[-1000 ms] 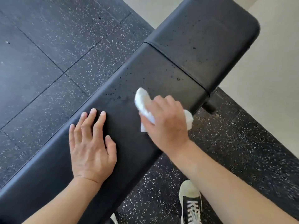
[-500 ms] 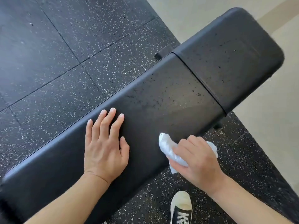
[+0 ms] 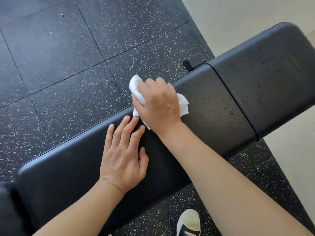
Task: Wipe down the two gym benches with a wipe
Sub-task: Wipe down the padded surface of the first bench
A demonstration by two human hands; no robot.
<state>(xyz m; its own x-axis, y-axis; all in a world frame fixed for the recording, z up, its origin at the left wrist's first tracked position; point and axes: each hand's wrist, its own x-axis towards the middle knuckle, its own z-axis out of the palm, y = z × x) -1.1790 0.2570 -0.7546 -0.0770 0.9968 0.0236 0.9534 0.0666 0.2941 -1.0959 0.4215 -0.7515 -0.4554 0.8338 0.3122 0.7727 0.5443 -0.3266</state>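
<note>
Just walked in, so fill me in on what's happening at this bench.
A person is wiping a black padded gym bench. The right hand grips a crumpled white wipe and presses it at the far edge of the long pad. The left hand lies flat on the pad just beside it, fingers straight. Small droplets dot the pad to the right of the wipe and the shorter pad section beyond the seam. A white-toed sneaker stands on the speckled rubber floor.
</note>
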